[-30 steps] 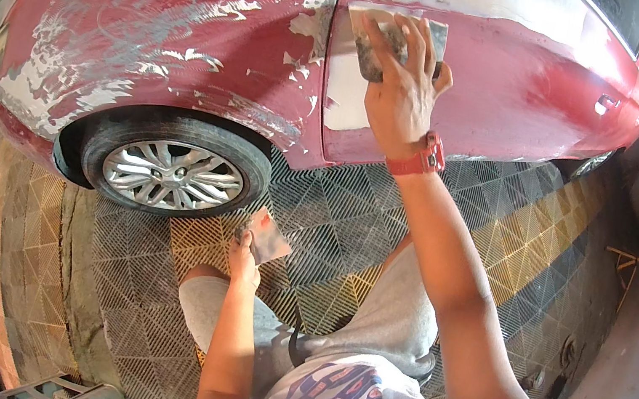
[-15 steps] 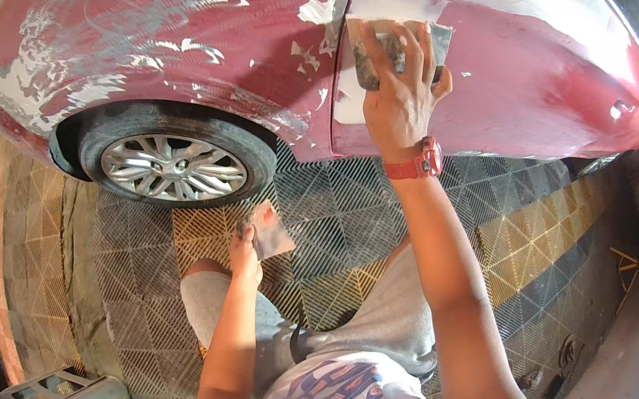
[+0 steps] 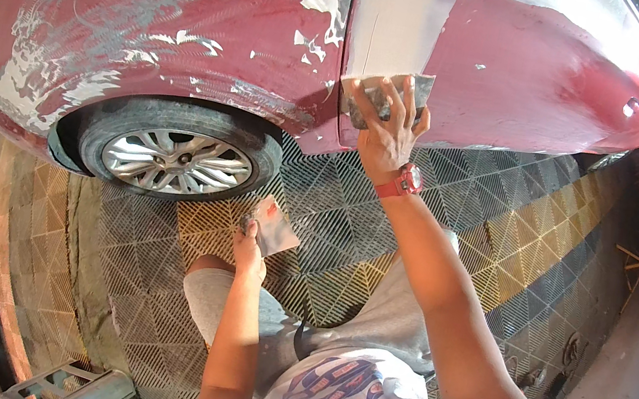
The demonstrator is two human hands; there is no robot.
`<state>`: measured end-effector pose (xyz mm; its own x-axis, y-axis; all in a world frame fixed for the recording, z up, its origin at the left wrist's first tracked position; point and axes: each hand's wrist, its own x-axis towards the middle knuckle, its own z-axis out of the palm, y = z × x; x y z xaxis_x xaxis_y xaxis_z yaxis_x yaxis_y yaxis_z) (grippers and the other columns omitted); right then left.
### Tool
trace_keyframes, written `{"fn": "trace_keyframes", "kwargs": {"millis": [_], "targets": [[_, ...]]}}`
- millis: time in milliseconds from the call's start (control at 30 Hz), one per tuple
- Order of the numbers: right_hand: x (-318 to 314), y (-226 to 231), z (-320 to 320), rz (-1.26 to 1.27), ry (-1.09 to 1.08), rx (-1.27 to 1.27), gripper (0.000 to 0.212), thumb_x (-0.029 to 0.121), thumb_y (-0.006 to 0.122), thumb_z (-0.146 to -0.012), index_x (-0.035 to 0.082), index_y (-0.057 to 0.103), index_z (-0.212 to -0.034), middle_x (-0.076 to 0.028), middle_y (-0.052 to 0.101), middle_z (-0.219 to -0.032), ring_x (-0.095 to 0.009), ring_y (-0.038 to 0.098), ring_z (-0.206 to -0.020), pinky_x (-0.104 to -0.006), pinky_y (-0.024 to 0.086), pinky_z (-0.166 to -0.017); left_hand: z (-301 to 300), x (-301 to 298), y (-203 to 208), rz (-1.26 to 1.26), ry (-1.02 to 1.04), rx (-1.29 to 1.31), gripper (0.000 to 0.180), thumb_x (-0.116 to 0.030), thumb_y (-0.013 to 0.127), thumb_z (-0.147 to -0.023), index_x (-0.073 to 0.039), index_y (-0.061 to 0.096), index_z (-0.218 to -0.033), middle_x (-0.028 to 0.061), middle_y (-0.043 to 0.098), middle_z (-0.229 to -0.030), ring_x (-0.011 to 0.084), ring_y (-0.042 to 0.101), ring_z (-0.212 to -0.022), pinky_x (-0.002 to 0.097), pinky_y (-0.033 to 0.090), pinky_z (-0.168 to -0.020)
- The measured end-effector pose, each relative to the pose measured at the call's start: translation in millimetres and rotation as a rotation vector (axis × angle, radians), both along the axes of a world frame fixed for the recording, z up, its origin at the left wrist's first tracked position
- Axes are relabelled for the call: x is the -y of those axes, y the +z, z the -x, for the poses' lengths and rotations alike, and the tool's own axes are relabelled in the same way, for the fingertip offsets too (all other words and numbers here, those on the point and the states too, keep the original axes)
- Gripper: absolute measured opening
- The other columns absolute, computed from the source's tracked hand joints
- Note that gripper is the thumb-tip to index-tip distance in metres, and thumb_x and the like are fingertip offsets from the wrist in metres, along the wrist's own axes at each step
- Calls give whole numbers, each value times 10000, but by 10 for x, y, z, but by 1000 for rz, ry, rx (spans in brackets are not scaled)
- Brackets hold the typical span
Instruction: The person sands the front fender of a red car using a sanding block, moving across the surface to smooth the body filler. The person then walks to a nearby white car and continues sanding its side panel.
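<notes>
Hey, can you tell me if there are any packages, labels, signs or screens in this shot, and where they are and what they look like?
No packages, signs or screens.
Shirt print: on the person's white shirt, bottom centre; a roundish blue and red graphic with small lettering beneath.

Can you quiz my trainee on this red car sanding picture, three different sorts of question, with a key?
1. True or false: the right hand presses a sanding block against the red car.
2. What does the left hand hold? A) a flat scraper smeared with red B) a spray gun C) a wheel nut
3. Fill in: on the right wrist sits a red ______.

Key: 1 true. 2 A, the flat scraper, held low over the grid floor tiles. 3 watch.
</notes>
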<state>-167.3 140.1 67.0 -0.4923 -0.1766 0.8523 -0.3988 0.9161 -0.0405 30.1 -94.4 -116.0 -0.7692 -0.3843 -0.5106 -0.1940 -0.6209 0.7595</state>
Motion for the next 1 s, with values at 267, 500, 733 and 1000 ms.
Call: {"fn": "trace_keyframes", "kwargs": {"millis": [267,500,733,1000], "targets": [[-86,-660,40,-3,-15,21,760,-1,716,-821,503,670,-1389,45,458,-1547,-288,347,-1566,-669,254,-1166,-82,-3,81,-17,36,-38,456,-185,549,-1129,55,434,-1499,191,619,-1435,292,640,-1289,414,511,-1102],[-238,-717,-348,34,-19,244,749,2,692,-819,431,663,-1433,-4,462,-1578,-326,323,-1580,-687,198,-1189,-133,34,94,44,22,-42,608,-218,579,-1123,110,329,-1569,212,574,-1490,285,629,-1305,376,498,-1109],[9,1192,-376,130,30,-44,804,-47,595,-779,331,655,-1486,-92,528,-1509,-351,399,-1534,-575,239,-1183,-148,97,-191,70,-7,-90,724,-309,639,-1091,59,304,-1618,188,503,-1582,290,487,-1459,400,356,-1227],[-16,1735,-163,44,22,-27,899,-91,619,-765,444,613,-1488,-43,476,-1529,-341,339,-1561,-707,216,-1146,-87,71,-175,36,-25,-107,643,-332,641,-1090,34,396,-1559,165,511,-1572,284,476,-1462,406,331,-1238]]}}
